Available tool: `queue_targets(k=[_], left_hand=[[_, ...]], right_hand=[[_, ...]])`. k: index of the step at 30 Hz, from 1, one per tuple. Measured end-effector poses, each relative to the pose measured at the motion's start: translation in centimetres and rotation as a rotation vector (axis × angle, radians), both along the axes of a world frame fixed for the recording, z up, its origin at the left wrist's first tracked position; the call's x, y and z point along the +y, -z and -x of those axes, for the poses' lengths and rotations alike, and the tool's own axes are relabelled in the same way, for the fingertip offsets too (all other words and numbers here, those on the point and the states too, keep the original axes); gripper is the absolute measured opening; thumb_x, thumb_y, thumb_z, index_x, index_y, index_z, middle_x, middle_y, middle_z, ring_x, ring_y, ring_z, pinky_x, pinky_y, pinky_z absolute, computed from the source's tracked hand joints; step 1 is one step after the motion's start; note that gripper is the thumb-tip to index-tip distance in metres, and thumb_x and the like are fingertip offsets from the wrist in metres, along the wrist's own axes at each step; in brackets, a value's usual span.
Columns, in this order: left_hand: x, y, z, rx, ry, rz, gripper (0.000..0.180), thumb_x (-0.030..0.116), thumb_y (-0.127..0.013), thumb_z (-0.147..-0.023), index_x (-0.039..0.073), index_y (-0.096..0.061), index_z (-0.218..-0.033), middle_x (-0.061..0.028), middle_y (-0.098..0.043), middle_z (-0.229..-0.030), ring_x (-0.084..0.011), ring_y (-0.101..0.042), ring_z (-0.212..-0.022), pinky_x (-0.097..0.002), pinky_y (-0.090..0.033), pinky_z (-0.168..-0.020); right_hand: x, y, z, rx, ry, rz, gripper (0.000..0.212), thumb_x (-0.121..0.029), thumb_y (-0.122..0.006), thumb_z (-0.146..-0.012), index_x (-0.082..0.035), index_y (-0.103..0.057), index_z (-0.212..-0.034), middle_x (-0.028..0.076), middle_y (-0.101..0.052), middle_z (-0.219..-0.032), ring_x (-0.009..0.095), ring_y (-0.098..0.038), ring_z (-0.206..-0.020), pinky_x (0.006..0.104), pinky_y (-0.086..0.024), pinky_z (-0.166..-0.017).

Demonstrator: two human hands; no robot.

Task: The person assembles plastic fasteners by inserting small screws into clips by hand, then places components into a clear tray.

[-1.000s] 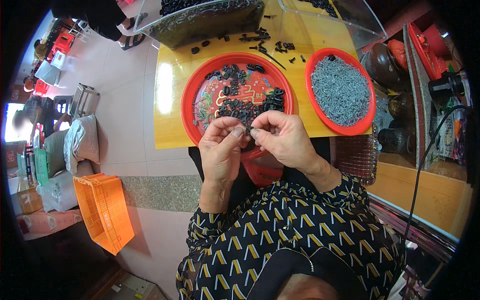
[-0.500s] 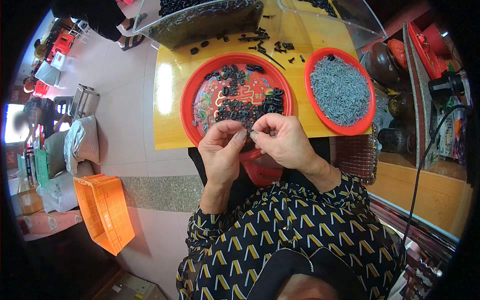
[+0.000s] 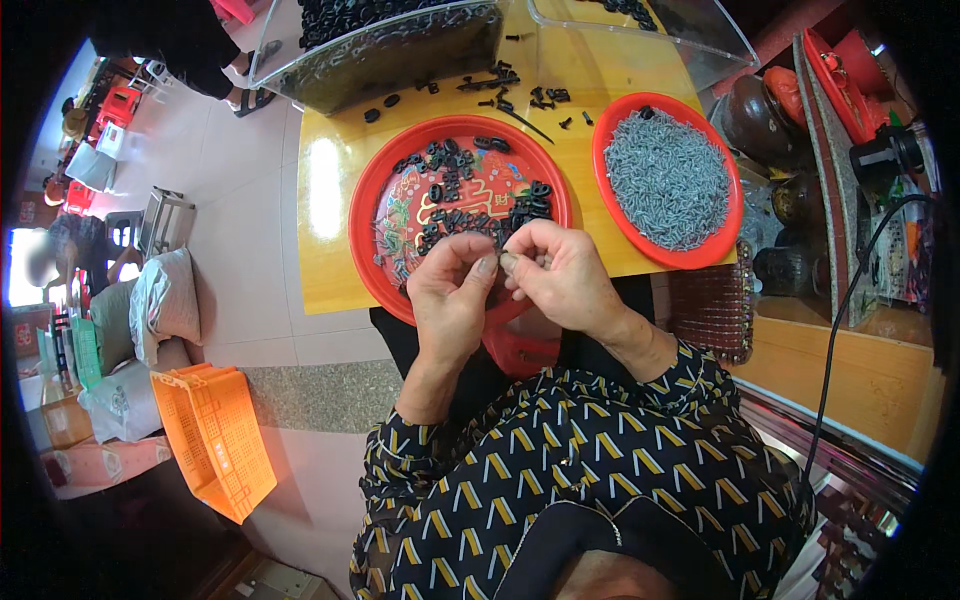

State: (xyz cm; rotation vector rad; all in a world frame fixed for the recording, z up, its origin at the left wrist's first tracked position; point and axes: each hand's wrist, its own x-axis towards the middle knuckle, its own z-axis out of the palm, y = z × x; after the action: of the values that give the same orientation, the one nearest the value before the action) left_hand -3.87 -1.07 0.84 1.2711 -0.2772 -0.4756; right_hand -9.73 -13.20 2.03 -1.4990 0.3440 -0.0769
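Over the near rim of a round red tray (image 3: 362, 250), my left hand (image 3: 455, 295) and my right hand (image 3: 565, 280) meet fingertip to fingertip. Each has thumb and forefinger pinched together. Between them is a tiny dark piece, mostly covered by the fingers, so its kind cannot be made out. Small black plastic parts (image 3: 465, 222) lie in clusters in the tray, with some loose screws (image 3: 390, 245) at its left side. To the right stands a red dish (image 3: 738, 200) heaped with silvery screws (image 3: 668, 178); one black part rests on the heap's far edge.
Clear bins (image 3: 400, 50) of black parts stand at the yellow table's (image 3: 325, 265) far side, with loose black pieces before them. An orange crate (image 3: 215, 440) sits on the floor at left. A black cable (image 3: 832, 350) hangs at right. Another person's legs (image 3: 235, 75) show far left.
The view has shifted slightly, so the table and tray sit a little further left. My hands stay pinched together over the tray's near rim.
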Motion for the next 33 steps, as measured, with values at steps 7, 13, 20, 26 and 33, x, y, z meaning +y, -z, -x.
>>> queue_targets(k=[7,13,20,26,33], left_hand=[[-3.4,-1.1,-4.6,-0.85,0.156,-0.57,0.014,0.004,-0.058,-0.073,-0.001,-0.057,-0.086,-0.0121,-0.058,-0.077,-0.025,-0.056,-0.072,-0.0325,-0.044,-0.068],[-7.4,0.9,-6.2,-1.044,0.284,-0.592,0.011,0.004,-0.059,-0.065,0.001,-0.061,-0.075,-0.0161,-0.057,-0.075,-0.033,-0.054,-0.076,-0.0394,-0.043,-0.07],[-8.2,1.9,-6.4,-1.024,0.364,-0.663,0.01,0.004,-0.06,-0.064,-0.001,-0.059,-0.073,-0.0179,-0.056,-0.073,-0.0338,-0.054,-0.074,-0.0404,-0.043,-0.067],[-6.1,1.2,-5.7,-0.956,0.295,-0.638,0.012,0.002,-0.058,-0.068,-0.002,-0.053,-0.078,-0.0177,-0.056,-0.069,-0.034,-0.054,-0.064,-0.0382,-0.044,-0.058],[-1.6,-0.8,-3.4,0.092,0.282,-0.276,0.008,0.0,-0.055,-0.077,-0.002,-0.055,-0.085,-0.0029,-0.057,-0.07,-0.008,-0.056,-0.062,-0.0202,-0.044,-0.052]], right_hand=[[-4.4,0.0,1.1,-0.083,0.215,-0.194,0.007,-0.006,-0.054,-0.079,0.001,-0.053,-0.081,0.003,-0.057,-0.07,0.007,-0.054,-0.06,0.0194,-0.045,-0.053],[-5.2,0.2,1.6,-0.117,0.278,-0.319,0.007,-0.004,-0.053,-0.08,0.002,-0.053,-0.082,0.008,-0.058,-0.073,0.011,-0.057,-0.06,0.0206,-0.048,-0.053],[-5.0,0.7,1.8,-0.105,0.244,-0.366,0.008,-0.004,-0.054,-0.079,0.003,-0.052,-0.083,0.009,-0.058,-0.073,0.012,-0.057,-0.06,0.0205,-0.047,-0.051],[-5.1,0.7,1.5,-0.091,0.199,-0.435,0.006,-0.004,-0.051,-0.081,0.001,-0.05,-0.084,0.009,-0.058,-0.075,0.012,-0.056,-0.062,0.0207,-0.046,-0.053],[-3.0,0.6,0.1,-0.168,0.197,-0.327,0.006,-0.004,-0.051,-0.081,0.001,-0.051,-0.085,0.006,-0.057,-0.078,0.009,-0.055,-0.068,0.0198,-0.046,-0.058]])
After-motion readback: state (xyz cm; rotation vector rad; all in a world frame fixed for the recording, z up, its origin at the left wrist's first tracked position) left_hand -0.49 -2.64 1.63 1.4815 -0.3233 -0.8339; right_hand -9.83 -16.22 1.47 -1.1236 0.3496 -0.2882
